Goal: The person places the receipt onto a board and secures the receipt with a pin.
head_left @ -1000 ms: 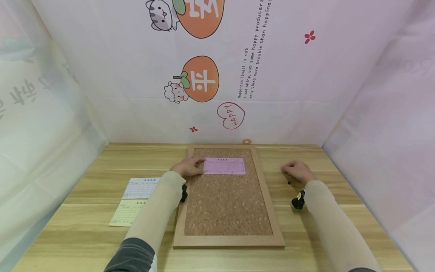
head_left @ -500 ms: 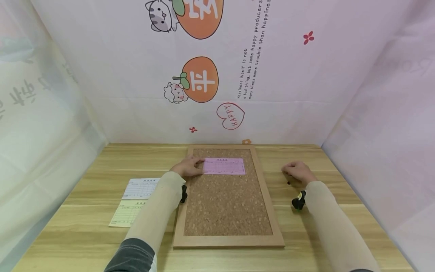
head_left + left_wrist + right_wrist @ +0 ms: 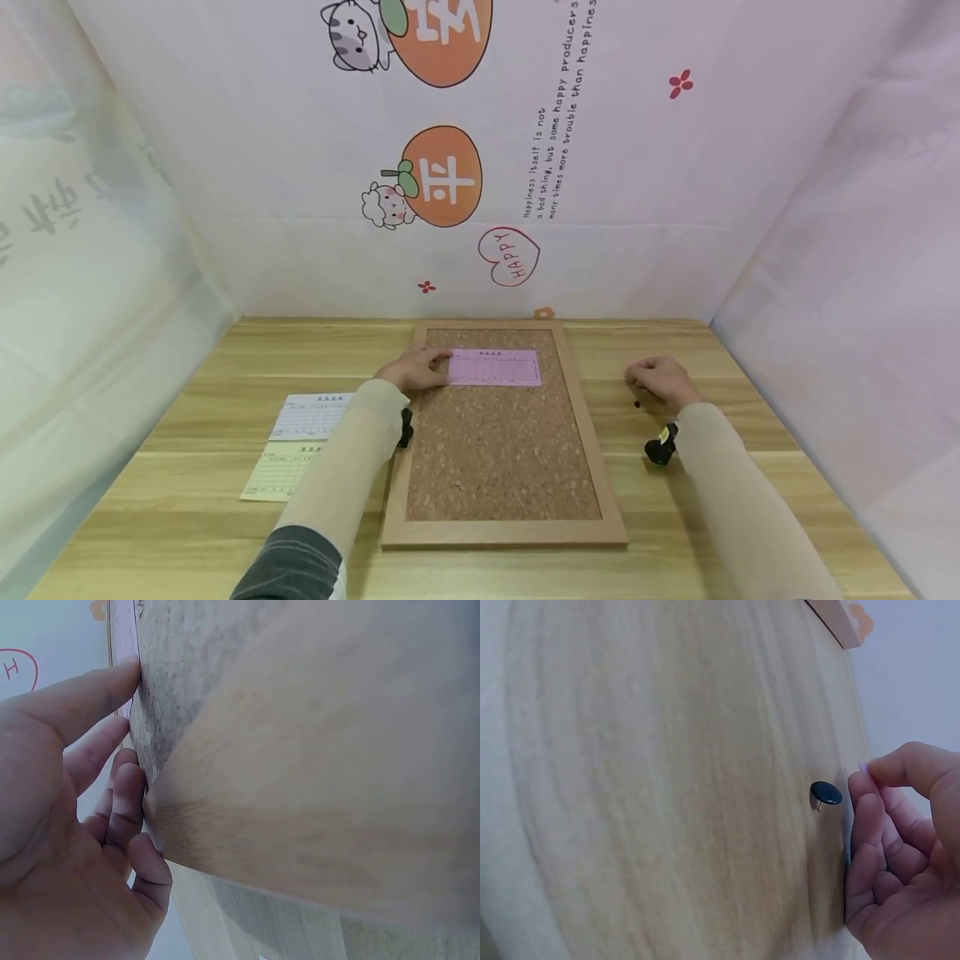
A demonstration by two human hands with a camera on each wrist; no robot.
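Hands apart: left hand (image 3: 412,368), thumb and forefinger spread, touches pinkish-purple rectangular paper slip (image 3: 495,367) on speckled, wood-framed cork board (image 3: 510,450); right hand (image 3: 907,847) pinches tiny pale lilac piece (image 3: 864,767) near glossy black round-headed tack (image 3: 826,793) on grainy wooden desk (image 3: 667,787).

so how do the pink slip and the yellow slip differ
The pink slip lies on the cork board; the yellow slip lies on the table. The left hand touches the pink slip, while the left sleeve partly hides the yellow slip. Both carry printed grids.
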